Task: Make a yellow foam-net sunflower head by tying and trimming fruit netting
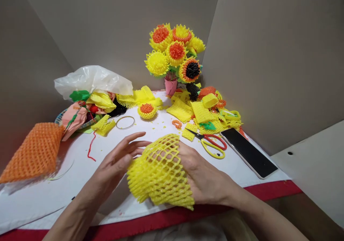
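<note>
Yellow foam net (161,173) was worn over the right hand (206,178), above the table's (40,198) near edge.
It was judged light, soft, stretchy and tearable, best pinched at its rim. The right hand was laid flat inside; the left hand (118,160) was spread open, fingertips at the mesh. One orange net (34,151), one scissors (212,144) and six potted flowers (176,51) were counted.

- Foam net (161,173) sits over the right hand (204,178), mid-table (166,126); the left hand (118,160) touches it at 9 o'clock.
- Scissors (212,144) lie at 2 o'clock, with the phone (248,151) just beyond them.
- Flower pot (171,85) stands at 12 o'clock, and the plastic bag (91,80) at 11.
</note>
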### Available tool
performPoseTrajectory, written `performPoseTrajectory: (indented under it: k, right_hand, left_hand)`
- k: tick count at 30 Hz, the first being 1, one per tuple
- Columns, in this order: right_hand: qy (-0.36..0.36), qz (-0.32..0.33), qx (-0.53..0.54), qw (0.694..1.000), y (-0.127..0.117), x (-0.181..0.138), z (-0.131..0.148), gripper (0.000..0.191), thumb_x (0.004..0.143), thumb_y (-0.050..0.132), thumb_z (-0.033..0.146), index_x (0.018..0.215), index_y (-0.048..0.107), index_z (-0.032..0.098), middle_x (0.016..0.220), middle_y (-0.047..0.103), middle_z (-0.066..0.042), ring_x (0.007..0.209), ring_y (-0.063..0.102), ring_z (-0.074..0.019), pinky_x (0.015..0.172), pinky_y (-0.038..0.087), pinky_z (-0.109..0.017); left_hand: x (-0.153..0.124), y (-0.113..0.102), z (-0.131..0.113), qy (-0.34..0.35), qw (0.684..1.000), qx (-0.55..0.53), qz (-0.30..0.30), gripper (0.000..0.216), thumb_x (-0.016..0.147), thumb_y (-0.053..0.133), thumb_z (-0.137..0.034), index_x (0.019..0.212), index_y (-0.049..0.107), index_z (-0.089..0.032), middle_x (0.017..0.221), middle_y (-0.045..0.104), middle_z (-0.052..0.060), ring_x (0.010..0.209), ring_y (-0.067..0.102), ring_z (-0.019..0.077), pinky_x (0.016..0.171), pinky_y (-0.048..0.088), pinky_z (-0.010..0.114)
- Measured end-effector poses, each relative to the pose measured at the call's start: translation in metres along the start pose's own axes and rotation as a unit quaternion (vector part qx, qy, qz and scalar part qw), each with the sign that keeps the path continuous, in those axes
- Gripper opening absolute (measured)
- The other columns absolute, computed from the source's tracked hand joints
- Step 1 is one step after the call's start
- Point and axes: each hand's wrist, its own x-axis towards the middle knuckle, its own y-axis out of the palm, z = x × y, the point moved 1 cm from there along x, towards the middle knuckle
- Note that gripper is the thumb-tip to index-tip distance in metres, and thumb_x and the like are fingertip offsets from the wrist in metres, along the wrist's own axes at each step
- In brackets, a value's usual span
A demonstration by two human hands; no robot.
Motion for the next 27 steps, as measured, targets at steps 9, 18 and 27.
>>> performPoseTrajectory:
  k: [9,18,27]
  right_hand:
    - [0.000,-0.020,0.042,0.999,-0.009,-0.003,0.002,0.028,0.085,0.067,0.030,0.112,0.066,0.023,0.111,0.068,-0.008,0.105,0.059,-0.0242,0.095,0.047,-0.035]
    - [-0.085,0.032,0.038,0.995,-0.008,-0.007,0.002,0.041,0.085,0.069,0.019,0.125,0.060,0.023,0.120,0.068,-0.009,0.116,0.060,-0.0223,0.101,0.046,-0.032]
    - [-0.141,-0.019,0.018,0.990,-0.007,-0.009,0.004,0.037,0.093,0.060,0.019,0.130,0.056,0.019,0.116,0.069,-0.009,0.112,0.061,-0.0201,0.101,0.049,-0.031]
  left_hand:
    - [-0.004,0.010,-0.006,-0.003,1.000,0.008,-0.008,0.028,0.081,0.075,-0.042,0.108,0.074,-0.033,0.107,0.076,-0.002,0.103,0.066,0.0220,0.085,0.051,0.023]
    - [-0.005,0.019,-0.010,0.046,0.992,0.100,-0.056,0.020,0.080,0.076,-0.047,0.091,0.073,-0.030,0.089,0.073,-0.003,0.081,0.066,0.0148,0.070,0.051,0.015]
    - [-0.024,0.023,-0.009,0.225,0.898,0.346,-0.153,0.016,0.091,0.061,-0.028,0.093,0.075,-0.036,0.082,0.076,-0.007,0.066,0.070,0.0126,0.062,0.051,0.013]
